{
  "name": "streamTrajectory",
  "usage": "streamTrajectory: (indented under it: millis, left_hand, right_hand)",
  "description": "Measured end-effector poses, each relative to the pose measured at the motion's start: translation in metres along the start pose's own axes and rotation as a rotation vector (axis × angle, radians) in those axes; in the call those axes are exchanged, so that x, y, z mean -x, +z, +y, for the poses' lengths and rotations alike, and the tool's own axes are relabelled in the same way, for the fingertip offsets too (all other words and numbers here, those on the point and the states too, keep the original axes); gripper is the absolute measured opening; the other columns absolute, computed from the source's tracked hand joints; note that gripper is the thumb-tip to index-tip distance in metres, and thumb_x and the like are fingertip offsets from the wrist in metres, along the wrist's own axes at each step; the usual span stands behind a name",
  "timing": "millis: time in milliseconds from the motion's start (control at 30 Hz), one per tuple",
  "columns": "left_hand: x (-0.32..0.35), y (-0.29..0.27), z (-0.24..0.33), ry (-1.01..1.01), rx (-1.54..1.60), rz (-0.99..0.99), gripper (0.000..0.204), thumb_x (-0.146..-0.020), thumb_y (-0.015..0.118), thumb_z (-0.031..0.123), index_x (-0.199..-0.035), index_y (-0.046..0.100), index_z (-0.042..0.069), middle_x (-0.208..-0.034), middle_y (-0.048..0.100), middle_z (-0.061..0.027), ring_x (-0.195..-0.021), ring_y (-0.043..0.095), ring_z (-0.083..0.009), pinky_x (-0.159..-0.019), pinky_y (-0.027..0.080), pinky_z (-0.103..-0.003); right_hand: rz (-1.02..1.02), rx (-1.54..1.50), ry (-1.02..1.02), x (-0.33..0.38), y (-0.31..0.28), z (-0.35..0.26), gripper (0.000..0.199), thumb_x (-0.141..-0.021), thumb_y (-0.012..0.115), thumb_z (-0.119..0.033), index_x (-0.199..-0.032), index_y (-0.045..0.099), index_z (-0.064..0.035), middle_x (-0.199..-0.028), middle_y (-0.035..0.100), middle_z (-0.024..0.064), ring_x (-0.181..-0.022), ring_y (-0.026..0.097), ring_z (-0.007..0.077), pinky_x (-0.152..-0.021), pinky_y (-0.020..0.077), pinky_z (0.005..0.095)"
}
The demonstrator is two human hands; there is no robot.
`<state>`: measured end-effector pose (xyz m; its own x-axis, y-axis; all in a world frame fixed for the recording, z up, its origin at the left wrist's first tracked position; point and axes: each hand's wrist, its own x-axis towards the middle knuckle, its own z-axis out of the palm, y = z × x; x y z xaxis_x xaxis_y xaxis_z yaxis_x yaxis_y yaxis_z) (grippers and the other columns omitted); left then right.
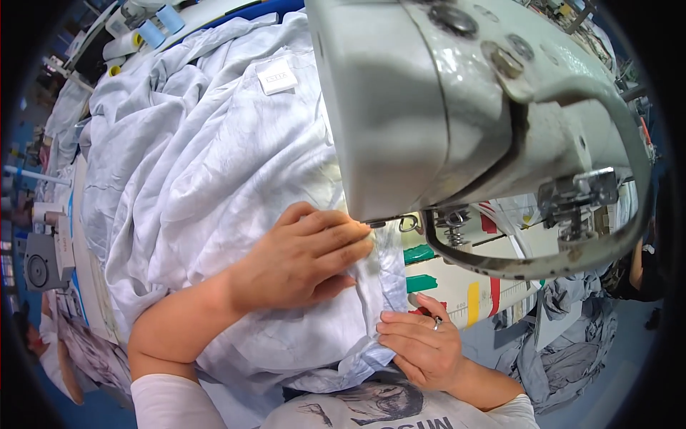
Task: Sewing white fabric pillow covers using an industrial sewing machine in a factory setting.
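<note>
we are feeding the pale blue fabric (214,179) under the sewing machine (443,93), left hand (300,257) pressing flat at twelve o'clock, right hand (421,347) pinching its edge, judging steady guiding comes next.

Pale blue-grey cloth (214,179) with a white label (276,76), under an off-white sewing machine (429,93).
</note>
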<state>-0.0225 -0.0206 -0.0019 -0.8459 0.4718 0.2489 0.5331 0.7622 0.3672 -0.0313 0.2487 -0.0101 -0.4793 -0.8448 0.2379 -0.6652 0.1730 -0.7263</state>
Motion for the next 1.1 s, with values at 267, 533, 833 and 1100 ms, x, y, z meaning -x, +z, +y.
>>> streamTrajectory:
  millis: [267, 533, 833, 1100]
  left_hand:
    - [-0.008, -0.004, -0.054, 0.035, 0.139, 0.135, 0.038, -0.075, 0.071, 0.016, -0.110, 0.059, 0.010, -0.112, 0.057, -0.0076, -0.106, 0.053, -0.0268, -0.089, 0.040, -0.040]
    - [-0.102, -0.024, -0.208, -0.619, -0.340, 0.228, 0.057, -0.089, 0.047, 0.052, -0.134, 0.050, 0.017, -0.135, 0.049, -0.0161, -0.130, 0.040, -0.0329, -0.109, 0.026, -0.048]
    - [-0.154, -0.052, -0.240, -0.894, -0.198, 0.099, 0.070, -0.080, 0.051, 0.064, -0.135, 0.051, 0.019, -0.134, 0.053, -0.0093, -0.122, 0.051, -0.0296, -0.104, 0.022, -0.058]
    - [-0.217, -0.053, -0.288, -0.699, 0.085, 0.017, 0.058, -0.070, 0.073, 0.025, -0.125, 0.056, 0.014, -0.116, 0.064, -0.0144, -0.110, 0.059, -0.0365, -0.093, 0.047, -0.043]
  right_hand:
    - [-0.028, 0.046, -0.029, -0.022, 0.000, 0.007, 0.025, -0.068, 0.063, -0.002, -0.093, 0.069, -0.0064, -0.102, 0.070, 0.0067, -0.106, 0.065, 0.0225, -0.107, 0.0304, 0.0453]
    - [0.007, -0.018, 0.076, -0.019, -0.001, -0.008, 0.022, -0.078, 0.053, 0.001, -0.093, 0.067, -0.0046, -0.100, 0.069, 0.0129, -0.108, 0.063, 0.0298, -0.104, 0.0350, 0.0491]
    - [-0.001, 0.003, 0.078, -0.023, 0.001, -0.013, 0.019, -0.079, 0.053, 0.001, -0.091, 0.068, -0.0039, -0.098, 0.069, 0.0121, -0.104, 0.065, 0.0297, -0.099, 0.0405, 0.0453]
    - [0.016, -0.043, 0.125, -0.021, 0.002, -0.006, 0.015, -0.080, 0.056, -0.003, -0.089, 0.068, -0.0049, -0.099, 0.070, 0.0107, -0.106, 0.064, 0.0282, -0.094, 0.0428, 0.0424]
